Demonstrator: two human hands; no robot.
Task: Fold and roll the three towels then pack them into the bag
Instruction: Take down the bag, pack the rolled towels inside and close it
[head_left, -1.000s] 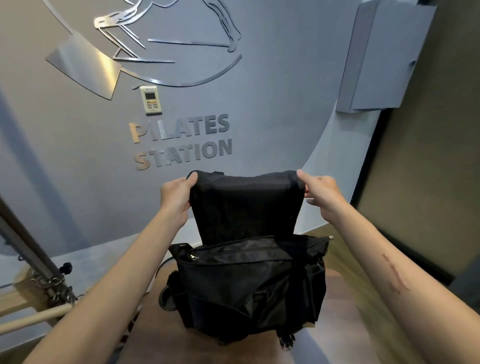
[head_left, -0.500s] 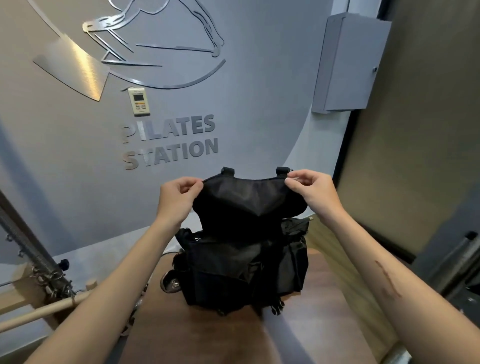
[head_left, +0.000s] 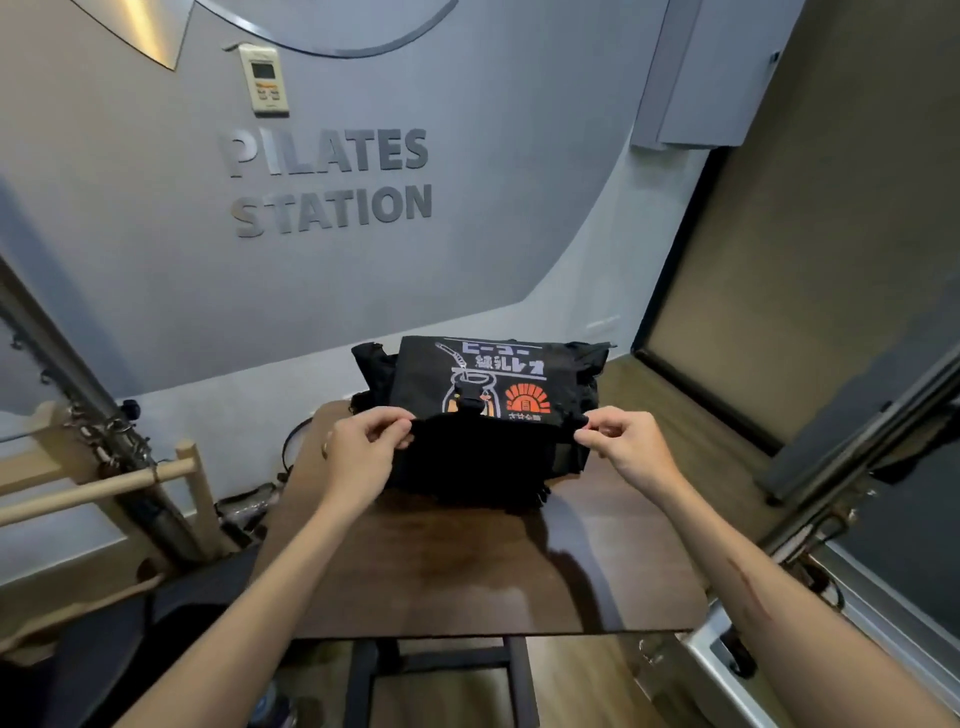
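A black bag (head_left: 488, 462) stands on the far part of a dark wooden table (head_left: 483, 566). Its flap (head_left: 493, 382) lies down over the front and shows a white and orange print. My left hand (head_left: 363, 441) pinches the flap's lower left corner. My right hand (head_left: 621, 441) pinches the lower right corner. No towels are in sight; the inside of the bag is hidden by the flap.
A grey wall with "PILATES STATION" lettering (head_left: 332, 182) stands behind the table. Wooden bars and metal springs of exercise equipment (head_left: 104, 467) are at the left. A metal frame (head_left: 857, 467) runs along the right. Wood floor lies beyond the table's right edge.
Both hands have brought the flap from raised above the bag forward and down over its front, so the printed side now shows. The view has tilted downward.
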